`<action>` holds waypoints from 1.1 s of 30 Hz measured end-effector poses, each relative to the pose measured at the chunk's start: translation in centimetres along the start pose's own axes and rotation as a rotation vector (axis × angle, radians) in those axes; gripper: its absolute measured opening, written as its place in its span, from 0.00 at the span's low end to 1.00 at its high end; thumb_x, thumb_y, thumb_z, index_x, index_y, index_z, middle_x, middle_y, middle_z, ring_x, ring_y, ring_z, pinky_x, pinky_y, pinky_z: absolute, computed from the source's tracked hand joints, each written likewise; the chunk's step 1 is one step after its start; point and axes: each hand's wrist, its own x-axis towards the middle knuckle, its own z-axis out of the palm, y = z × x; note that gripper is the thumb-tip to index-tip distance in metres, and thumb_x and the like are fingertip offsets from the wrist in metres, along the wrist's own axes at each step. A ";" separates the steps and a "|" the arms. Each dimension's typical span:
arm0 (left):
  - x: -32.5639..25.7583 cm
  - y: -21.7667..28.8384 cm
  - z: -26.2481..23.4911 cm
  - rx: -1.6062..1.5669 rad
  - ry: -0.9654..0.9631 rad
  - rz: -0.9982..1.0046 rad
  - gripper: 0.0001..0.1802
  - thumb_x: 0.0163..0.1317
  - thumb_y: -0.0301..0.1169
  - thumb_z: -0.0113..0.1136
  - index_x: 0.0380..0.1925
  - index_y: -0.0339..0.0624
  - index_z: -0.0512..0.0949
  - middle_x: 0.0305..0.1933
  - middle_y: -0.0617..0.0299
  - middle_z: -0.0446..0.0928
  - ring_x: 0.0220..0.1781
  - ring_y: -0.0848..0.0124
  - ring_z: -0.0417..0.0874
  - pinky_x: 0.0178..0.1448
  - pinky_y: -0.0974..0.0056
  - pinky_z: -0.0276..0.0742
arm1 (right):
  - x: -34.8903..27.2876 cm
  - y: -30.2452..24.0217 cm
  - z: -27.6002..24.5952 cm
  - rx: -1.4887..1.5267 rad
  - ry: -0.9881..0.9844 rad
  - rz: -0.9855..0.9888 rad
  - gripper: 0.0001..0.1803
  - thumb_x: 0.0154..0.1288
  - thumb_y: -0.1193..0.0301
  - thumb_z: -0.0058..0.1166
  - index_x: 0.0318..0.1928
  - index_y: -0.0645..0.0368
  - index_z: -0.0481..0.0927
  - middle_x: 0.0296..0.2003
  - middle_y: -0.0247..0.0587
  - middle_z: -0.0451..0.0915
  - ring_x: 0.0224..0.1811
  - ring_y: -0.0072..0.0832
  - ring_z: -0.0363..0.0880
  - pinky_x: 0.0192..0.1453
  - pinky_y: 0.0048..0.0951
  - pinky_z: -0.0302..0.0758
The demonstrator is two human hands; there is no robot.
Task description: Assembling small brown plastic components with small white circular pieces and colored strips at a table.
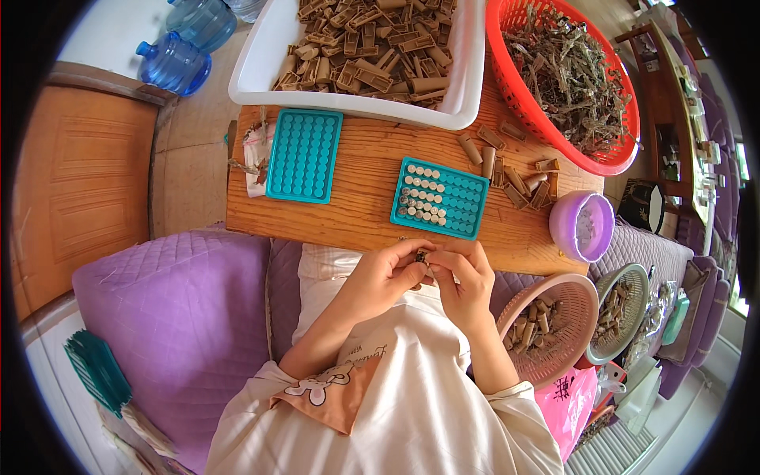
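Note:
Close to my body, just off the table's front edge, my left hand [387, 275] and my right hand [463, 279] meet at the fingertips. Both are closed on a small dark piece [422, 255], mostly covered by the fingers, so its kind does not show. Just beyond them lies a teal tray [467, 207] with rows of round wells. White round pieces [425, 187] fill wells on its left side, some with dark marks. Farther left is a second teal tray [304, 156], its wells without white pieces.
Brown half-tube pieces [515, 176] lie loose at the table's right. Behind stand a white tub [356, 107] of such pieces and a red basket [546, 134] of dry shreds. A purple bowl [564, 226], pink basket [582, 317] and grey-green basket [641, 301] stand at right.

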 end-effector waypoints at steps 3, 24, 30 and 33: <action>0.3 -1.3 -0.7 -0.210 -0.076 -0.032 0.14 0.59 0.24 0.44 0.45 0.33 0.68 0.35 0.59 0.75 0.34 0.75 0.77 0.37 0.73 0.73 | 1.2 0.1 -0.4 0.187 -0.021 0.174 0.11 0.47 0.82 0.54 0.35 0.61 0.76 0.34 0.41 0.73 0.30 0.30 0.74 0.33 0.24 0.73; 0.3 -0.4 -0.7 -0.246 0.000 -0.003 0.15 0.61 0.29 0.44 0.47 0.34 0.65 0.37 0.58 0.73 0.37 0.74 0.77 0.42 0.71 0.75 | 1.4 1.2 0.9 -0.010 0.205 0.118 0.08 0.48 0.85 0.50 0.31 0.62 0.73 0.38 0.44 0.73 0.36 0.34 0.75 0.34 0.27 0.74; 0.2 -0.2 0.1 -0.171 -0.007 0.025 0.16 0.62 0.27 0.44 0.49 0.32 0.64 0.38 0.61 0.72 0.38 0.77 0.75 0.43 0.71 0.73 | 0.0 0.5 1.6 -0.013 0.199 -0.065 0.07 0.48 0.84 0.53 0.30 0.65 0.72 0.34 0.45 0.76 0.36 0.35 0.77 0.39 0.26 0.75; 0.4 -0.1 0.2 -0.143 -0.030 0.050 0.17 0.62 0.27 0.44 0.49 0.30 0.63 0.39 0.61 0.72 0.37 0.78 0.74 0.43 0.72 0.73 | -0.7 0.6 1.5 0.000 0.215 -0.074 0.07 0.48 0.84 0.53 0.30 0.65 0.72 0.35 0.46 0.76 0.37 0.35 0.77 0.39 0.27 0.75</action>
